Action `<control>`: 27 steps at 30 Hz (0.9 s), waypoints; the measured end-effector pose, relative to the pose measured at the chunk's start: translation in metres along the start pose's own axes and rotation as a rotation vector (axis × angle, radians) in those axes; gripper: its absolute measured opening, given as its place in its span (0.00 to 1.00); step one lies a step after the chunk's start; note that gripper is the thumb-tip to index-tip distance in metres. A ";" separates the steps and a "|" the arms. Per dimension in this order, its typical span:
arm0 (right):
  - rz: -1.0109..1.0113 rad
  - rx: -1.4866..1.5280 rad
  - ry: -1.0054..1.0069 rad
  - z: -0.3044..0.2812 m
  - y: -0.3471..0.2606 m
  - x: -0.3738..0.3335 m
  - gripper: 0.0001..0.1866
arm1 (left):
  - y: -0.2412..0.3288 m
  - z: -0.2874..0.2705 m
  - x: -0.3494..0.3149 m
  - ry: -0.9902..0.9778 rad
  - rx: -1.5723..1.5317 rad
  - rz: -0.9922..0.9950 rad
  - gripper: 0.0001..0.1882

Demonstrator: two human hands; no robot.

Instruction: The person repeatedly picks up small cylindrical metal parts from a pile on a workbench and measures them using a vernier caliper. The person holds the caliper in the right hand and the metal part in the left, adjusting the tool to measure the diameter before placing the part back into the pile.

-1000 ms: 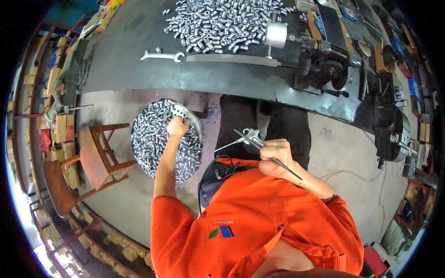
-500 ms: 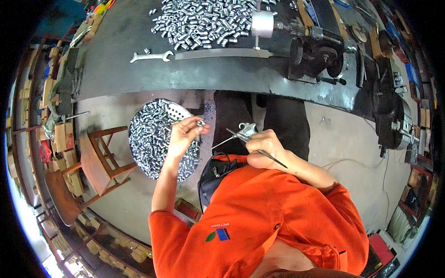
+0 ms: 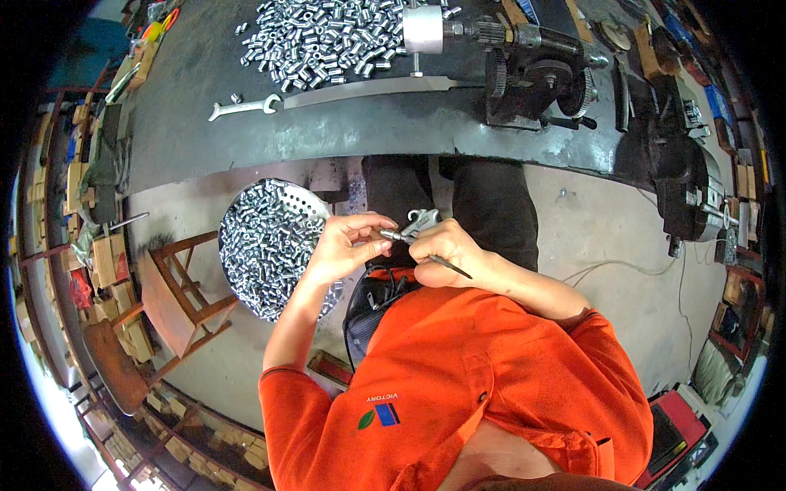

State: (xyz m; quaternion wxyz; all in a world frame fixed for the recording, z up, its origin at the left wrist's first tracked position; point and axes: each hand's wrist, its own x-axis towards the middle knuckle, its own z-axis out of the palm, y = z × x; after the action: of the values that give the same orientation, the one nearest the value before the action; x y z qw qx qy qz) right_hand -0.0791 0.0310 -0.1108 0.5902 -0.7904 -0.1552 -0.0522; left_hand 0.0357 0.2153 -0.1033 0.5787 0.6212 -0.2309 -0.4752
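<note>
Two hands: both ours, now met in front of the chest, fingertips almost touching.
Left hand (image 3: 344, 250): a second ago it was down in the round perforated tray (image 3: 307, 196) of small metal sleeves (image 3: 266, 245); now it's up at the tool, fingers pinched on one small metal piece (image 3: 385, 235). Too small to tell more than that it looks like one of the sleeves.
Right hand (image 3: 450, 258): clamped around a silver air gun (image 3: 419, 221), nozzle pointing left at the pinched piece, thin hose (image 3: 450, 266) trailing out behind the fist. Grip hasn't changed across the second, only moved slightly.
Piece vs nozzle: touching or just off it, we can't tell which.
Tray: on a wooden stool (image 3: 176, 286) at our left, just below the bench edge, still heaped.
Bench (image 3: 327, 131): second heap of the same sleeves (image 3: 327, 37) at the far side, a spanner (image 3: 243, 106), a long flat steel bar (image 3: 368, 88), a dark geared machine (image 3: 540, 74) at right.
Read: we judge one pick is done and the piece is being presented to the gun, so one per cycle and plenty left in the tray.
</note>
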 end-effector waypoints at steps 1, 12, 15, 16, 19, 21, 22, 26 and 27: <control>0.006 -0.012 -0.014 0.000 0.000 0.000 0.12 | 0.001 0.000 0.000 -0.004 -0.005 0.005 0.13; 0.001 0.061 -0.018 -0.004 -0.002 -0.003 0.10 | -0.005 0.002 0.004 -0.054 0.075 -0.023 0.08; -0.013 0.031 -0.009 -0.002 0.001 -0.004 0.10 | -0.007 0.002 0.004 -0.066 0.113 -0.026 0.09; -0.009 0.030 -0.008 -0.002 0.003 -0.005 0.10 | -0.007 0.004 0.005 -0.066 0.129 -0.024 0.10; 0.034 0.081 0.013 -0.002 0.006 -0.008 0.10 | 0.001 0.016 0.006 -0.011 -0.079 -0.004 0.10; 0.075 0.131 0.008 -0.008 -0.003 -0.006 0.12 | 0.005 0.018 0.006 -0.046 -0.182 -0.010 0.10; 0.087 0.128 0.001 -0.011 -0.005 -0.006 0.12 | 0.005 0.018 0.006 -0.051 -0.223 0.001 0.11; 0.106 0.085 0.029 -0.027 -0.014 -0.013 0.15 | 0.004 0.012 0.010 0.072 -0.222 0.086 0.11; 0.100 0.083 0.046 -0.033 -0.021 -0.013 0.15 | 0.006 0.010 0.010 0.132 -0.153 0.125 0.11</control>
State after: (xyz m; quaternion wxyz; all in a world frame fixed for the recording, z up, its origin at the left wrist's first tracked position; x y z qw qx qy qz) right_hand -0.0942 0.0027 -0.0853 0.6278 -0.7706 -0.1040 -0.0344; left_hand 0.0333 0.2008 -0.0991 0.6669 0.5898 -0.1937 -0.4122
